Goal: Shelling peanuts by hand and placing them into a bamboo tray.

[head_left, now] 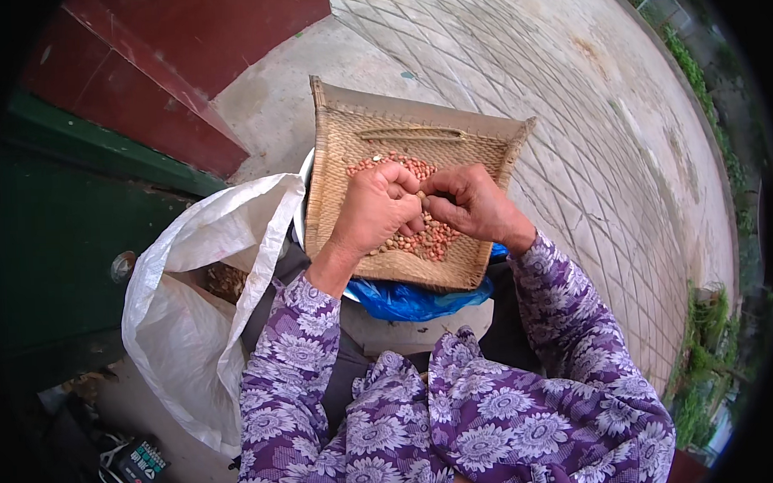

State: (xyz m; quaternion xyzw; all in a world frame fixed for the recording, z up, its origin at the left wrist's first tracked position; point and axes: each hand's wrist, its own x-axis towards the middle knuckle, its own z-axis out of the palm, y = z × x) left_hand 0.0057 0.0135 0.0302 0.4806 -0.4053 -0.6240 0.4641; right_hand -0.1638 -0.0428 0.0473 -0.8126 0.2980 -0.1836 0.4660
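Over a woven winnowing basket [494, 144] on my lap, both hands meet with their fingertips pinched together. Between them is a small tan peanut pod [421, 195], mostly covered by the fingers. My left hand [377, 206] is closed, its thumb and forefinger at the pod. From the other side, my right hand [475, 206] pinches the same pod. Reddish shelled peanuts [437, 240] lie in the basket below and beyond the hands, with some tan pods [395, 243] among them near the front. My hands hide part of the pile.
An opened white woven sack [185, 334] stands at my left, with brownish shells [226, 281] inside. A blue plastic bag [418, 298] and a white basin rim [307, 163] show under the basket. Dark red and green doors [62, 227] are at left; scored concrete paving [606, 191] extends right.
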